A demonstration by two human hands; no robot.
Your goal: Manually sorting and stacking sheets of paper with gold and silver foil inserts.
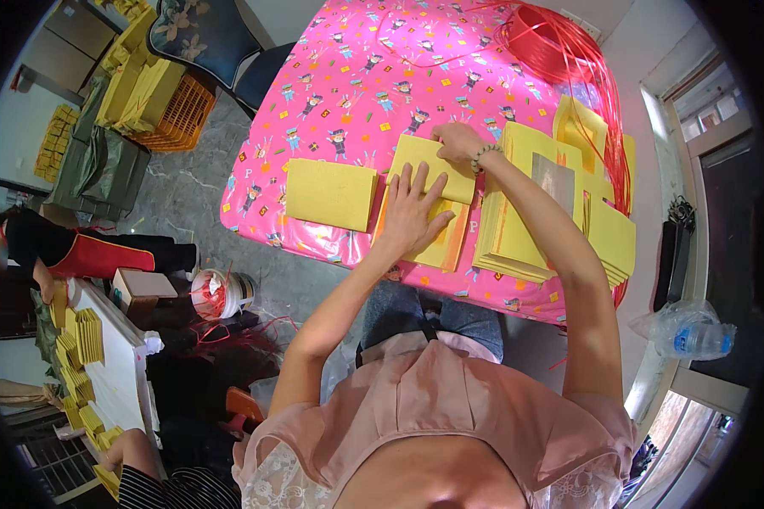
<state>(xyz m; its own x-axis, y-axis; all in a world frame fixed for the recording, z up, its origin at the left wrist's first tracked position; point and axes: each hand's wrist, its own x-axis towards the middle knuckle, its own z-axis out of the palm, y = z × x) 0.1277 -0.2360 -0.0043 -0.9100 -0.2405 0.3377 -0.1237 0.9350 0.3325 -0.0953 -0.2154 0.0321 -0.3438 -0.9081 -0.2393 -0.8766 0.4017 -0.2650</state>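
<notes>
My left hand (413,210) lies flat with fingers spread, pressing on a yellow paper sheet (409,153) that looks folded. Beneath it is a small pile of yellow paper (440,253) with orange edges. At the far edge of the sheet, my right hand (458,144) has its fingers curled together on the paper; the fingertips are partly hidden. A beaded bracelet (484,156) circles that wrist. A flat yellow paper stack (331,193) sits to the left of my hands. Under my right forearm stands a taller stack of yellow paper (509,225).
The table has a pink patterned cover (339,85). A red strapping coil (543,47) lies far right, its strands trailing over more yellow stacks (615,242). A white bucket (221,293) stands on the floor. At left, other people work beside a white table (123,365).
</notes>
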